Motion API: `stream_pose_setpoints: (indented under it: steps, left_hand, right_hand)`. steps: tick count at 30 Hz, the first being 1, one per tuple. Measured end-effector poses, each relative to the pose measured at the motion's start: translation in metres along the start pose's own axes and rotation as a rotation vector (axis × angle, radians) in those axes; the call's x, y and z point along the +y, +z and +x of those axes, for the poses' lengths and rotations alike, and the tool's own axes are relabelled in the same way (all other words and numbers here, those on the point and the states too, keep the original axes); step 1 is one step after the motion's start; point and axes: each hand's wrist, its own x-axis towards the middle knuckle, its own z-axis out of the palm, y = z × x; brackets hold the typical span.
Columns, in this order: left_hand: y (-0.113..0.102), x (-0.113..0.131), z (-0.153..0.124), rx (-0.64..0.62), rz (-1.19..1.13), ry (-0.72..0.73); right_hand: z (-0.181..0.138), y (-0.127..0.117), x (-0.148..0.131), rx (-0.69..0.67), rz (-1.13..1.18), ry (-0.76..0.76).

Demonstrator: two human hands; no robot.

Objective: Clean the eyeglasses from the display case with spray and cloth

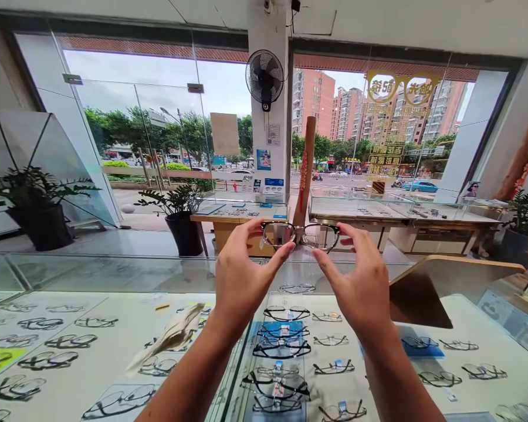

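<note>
A pair of eyeglasses (pixel 300 228) with dark upper rims and clear lenses is held up level in front of me, above the glass display counter. My left hand (pixel 246 264) grips its left side, with the thumb at the lower rim and the fingers at the outer edge. On the opposite side, my right hand (pixel 356 266) pinches the frame the same way. Small print shows on the right lens. Below my hands, a column of eyeglasses (pixel 286 313) lies in the counter. A crumpled beige cloth (pixel 176 337) rests left of my left forearm.
More frames (pixel 39 323) fill the glass counter on both sides. A tilted wood-edged mirror or board (pixel 457 264) stands at right. Beyond are other display cases (pixel 405 208), a potted plant (pixel 182 217), a wooden post (pixel 307 158) and a wall fan (pixel 264 79).
</note>
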Motion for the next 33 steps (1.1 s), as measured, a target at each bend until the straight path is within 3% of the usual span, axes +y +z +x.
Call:
stream_pose_setpoints:
  steps: [15,33]
  left_hand:
    - [0.0072,-0.007,-0.0001,-0.098,-0.048,-0.051]
    - [0.0096,-0.001,-0.0059,0.051,0.118,0.098]
  right_hand:
    - [0.0029,-0.0022,0.0005,-0.014,-0.053,0.001]
    - [0.0037,-0.0029,0.0079,-0.13,-0.032,0.098]
